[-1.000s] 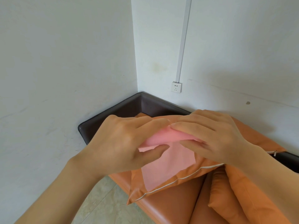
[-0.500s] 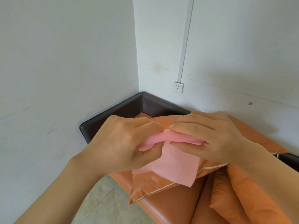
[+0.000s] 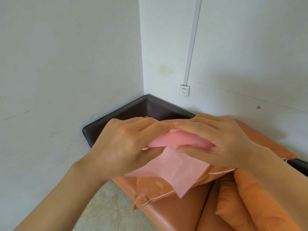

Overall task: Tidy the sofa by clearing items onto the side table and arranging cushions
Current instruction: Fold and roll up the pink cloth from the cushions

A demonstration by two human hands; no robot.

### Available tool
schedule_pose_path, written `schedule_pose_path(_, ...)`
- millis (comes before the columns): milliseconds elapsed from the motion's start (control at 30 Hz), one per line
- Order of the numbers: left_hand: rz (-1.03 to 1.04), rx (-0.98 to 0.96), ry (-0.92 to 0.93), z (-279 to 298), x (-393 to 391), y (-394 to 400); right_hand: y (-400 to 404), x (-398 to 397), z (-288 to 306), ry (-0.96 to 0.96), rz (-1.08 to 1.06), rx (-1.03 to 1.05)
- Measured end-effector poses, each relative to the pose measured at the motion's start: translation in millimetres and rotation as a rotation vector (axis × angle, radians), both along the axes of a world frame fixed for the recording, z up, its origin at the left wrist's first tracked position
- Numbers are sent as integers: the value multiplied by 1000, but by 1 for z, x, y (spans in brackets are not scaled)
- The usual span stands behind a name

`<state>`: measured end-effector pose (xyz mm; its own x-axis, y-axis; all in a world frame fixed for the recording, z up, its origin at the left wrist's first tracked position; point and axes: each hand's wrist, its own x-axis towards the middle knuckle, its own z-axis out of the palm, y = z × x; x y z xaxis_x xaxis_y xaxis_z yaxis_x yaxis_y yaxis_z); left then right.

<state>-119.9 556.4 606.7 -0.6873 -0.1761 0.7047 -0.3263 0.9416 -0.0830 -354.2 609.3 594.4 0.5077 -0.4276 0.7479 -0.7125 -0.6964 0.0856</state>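
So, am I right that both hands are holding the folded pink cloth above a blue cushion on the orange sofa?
Not quite: the head view shows the cushion is orange, not blue. Both the left hand and right hand do hold the folded pink cloth above it, on the orange sofa.

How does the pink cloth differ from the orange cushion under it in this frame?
The pink cloth is thin, matte and limp, a corner drooping; the orange cushion is padded, glossy and white-piped. The cloth is pinched along a fold by the left hand and right hand; the cushion lies on the sofa, ungripped. The cloth is smaller, covering part of the cushion. Both are soft furnishings.
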Motion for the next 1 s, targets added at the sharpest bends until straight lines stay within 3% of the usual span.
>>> schedule_pose_path(233,16,33,-27,1,1,2,-1,-1,-1,58,-58,-80)
schedule_pose_path(533,102,-84,-92,3,-1,4,3,-3,-1,50,-71,86)
schedule_pose_path(800,106,19,-76,3,-3,6,7,-3,-2,104,-115,-144)
schedule_pose_path(1000,71,-157,-70,1,-7,6,11,-4,-1,5,-98,60)
